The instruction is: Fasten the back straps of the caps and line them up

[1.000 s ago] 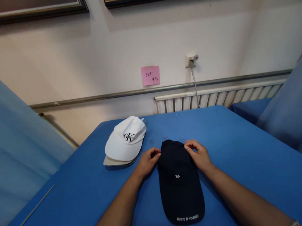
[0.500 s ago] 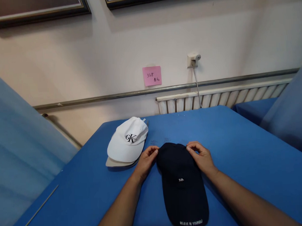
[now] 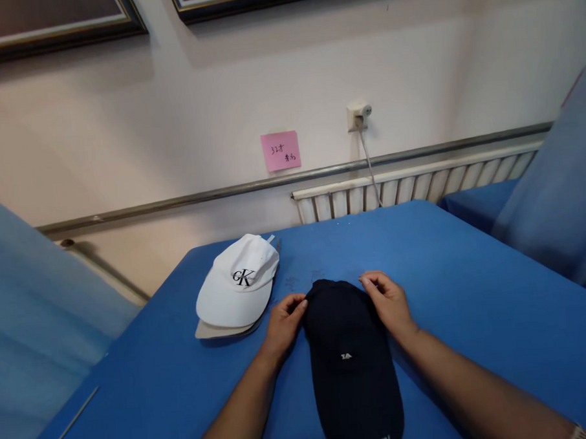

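A dark navy baseball cap (image 3: 351,385) lies on the blue-covered table, its brim toward me, with small white lettering on the front and along the brim edge. My left hand (image 3: 285,326) pinches the cap's far left edge between thumb and fingers. At the far right edge is my right hand (image 3: 388,303), thumb and forefinger closed together; whether they grip any fabric I cannot make out. To the left of my left hand, a white cap (image 3: 233,303) with black letters rests on top of a beige cap (image 3: 223,330), mostly hidden beneath it.
A thin rod (image 3: 71,423) lies along the left side of the blue table (image 3: 471,289). Behind the table run a metal rail (image 3: 199,196) and a radiator (image 3: 341,203), with a plugged-in cord (image 3: 369,164). Blue curtains (image 3: 29,308) hang at both sides.
The camera view has shifted slightly. My right fingertips have moved a little off the navy cap's far right edge. My left hand stays at its left edge.
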Demonstrator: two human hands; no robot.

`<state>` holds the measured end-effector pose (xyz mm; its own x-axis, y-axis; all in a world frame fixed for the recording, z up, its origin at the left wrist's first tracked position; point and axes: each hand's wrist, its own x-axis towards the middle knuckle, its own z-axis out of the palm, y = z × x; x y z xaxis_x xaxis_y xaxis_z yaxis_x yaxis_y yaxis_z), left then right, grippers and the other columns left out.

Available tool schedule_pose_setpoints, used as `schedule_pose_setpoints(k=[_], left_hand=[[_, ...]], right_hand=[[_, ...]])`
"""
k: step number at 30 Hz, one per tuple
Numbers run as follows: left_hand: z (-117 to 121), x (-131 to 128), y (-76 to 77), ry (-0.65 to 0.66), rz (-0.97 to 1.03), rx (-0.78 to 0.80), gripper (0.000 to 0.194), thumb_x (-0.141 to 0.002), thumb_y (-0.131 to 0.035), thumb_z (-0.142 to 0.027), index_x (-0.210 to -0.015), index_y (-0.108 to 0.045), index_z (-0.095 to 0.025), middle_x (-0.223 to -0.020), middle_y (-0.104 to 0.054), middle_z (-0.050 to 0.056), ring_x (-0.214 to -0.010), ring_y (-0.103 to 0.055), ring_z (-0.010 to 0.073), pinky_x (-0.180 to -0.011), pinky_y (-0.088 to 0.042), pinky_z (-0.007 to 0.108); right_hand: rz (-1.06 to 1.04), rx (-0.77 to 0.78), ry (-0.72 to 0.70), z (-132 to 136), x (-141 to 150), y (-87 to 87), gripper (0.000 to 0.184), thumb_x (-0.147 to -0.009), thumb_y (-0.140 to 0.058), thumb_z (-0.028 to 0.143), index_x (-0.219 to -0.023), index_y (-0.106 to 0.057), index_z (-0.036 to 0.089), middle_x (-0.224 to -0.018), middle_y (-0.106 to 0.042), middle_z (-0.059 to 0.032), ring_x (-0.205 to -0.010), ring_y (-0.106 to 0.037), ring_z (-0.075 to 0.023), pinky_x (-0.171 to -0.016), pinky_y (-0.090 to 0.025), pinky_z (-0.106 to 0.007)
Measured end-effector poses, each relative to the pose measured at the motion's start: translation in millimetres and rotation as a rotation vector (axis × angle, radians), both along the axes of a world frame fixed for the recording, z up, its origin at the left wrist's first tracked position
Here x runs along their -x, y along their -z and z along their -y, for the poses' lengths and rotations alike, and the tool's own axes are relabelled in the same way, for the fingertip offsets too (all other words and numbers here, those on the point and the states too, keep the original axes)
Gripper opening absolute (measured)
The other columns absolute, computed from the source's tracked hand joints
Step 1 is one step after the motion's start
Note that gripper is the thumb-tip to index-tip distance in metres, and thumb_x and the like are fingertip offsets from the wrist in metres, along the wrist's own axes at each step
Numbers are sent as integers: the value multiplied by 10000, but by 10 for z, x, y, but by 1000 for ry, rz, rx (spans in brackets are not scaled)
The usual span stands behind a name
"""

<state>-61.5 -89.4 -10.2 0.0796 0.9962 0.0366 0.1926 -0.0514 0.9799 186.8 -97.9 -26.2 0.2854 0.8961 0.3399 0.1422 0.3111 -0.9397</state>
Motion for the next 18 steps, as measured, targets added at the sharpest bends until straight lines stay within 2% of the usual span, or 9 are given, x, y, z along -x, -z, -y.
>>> schedule_pose_setpoints(k=[2,3,6,9,11,14,18], left_hand=[[-17,9,18,-7,-15,-3,333,-743,-696,-436,-923,-696,-156,-871,-698,53,-795,-615,192,-739,-469,284],[-23,10,25,-12,-31,-6,338,-740,-698,-437,-926,-698,-155,-874,-701,56,-800,-619,196,-742,-472,288],[-30,3,35,-6,-78,-10,342,-740,-695,-440,-924,-702,-152,-882,-709,63,-814,-627,207,-749,-476,295],[-25,-15,32,18,-106,-7,333,-749,-684,-437,-921,-699,-152,-883,-708,60,-813,-627,205,-753,-477,295],[-18,-29,21,37,-121,-2,326,-757,-675,-433,-916,-696,-150,-877,-704,57,-811,-624,203,-754,-476,296],[-2,-55,-6,49,-144,9,313,-763,-666,-429,-901,-692,-149,-867,-698,51,-803,-619,198,-750,-474,295],[26,-91,-48,50,-148,28,312,-761,-657,-426,-904,-691,-151,-870,-699,50,-795,-619,197,-740,-477,294]], right_hand=[[5,109,-9,-145,-81,114,261,-796,-612,447,-800,-694,200,-838,-682,-58,-814,-609,-206,-789,-465,-356],[-2,164,-71,-208,-121,164,262,-769,-629,452,-783,-698,200,-797,-684,-52,-766,-610,-199,-761,-470,-350],[8,270,-393,-310,-216,242,226,-731,-654,414,-785,-709,202,-771,-686,-34,-703,-611,-175,-693,-474,-316],[208,216,-623,-297,-255,189,98,-733,-652,286,-754,-701,203,-793,-652,-12,-695,-583,-145,-653,-449,-272],[454,131,-651,-258,-251,104,55,-720,-626,173,-700,-671,197,-783,-611,-1,-682,-541,-128,-635,-414,-248],[779,46,-627,-200,-205,-25,120,-689,-587,84,-694,-639,192,-787,-582,-8,-668,-491,-126,-613,-359,-243],[908,32,-557,-152,-128,-76,132,-710,-556,86,-715,-629,196,-823,-599,-39,-695,-501,-157,-639,-344,-270]])
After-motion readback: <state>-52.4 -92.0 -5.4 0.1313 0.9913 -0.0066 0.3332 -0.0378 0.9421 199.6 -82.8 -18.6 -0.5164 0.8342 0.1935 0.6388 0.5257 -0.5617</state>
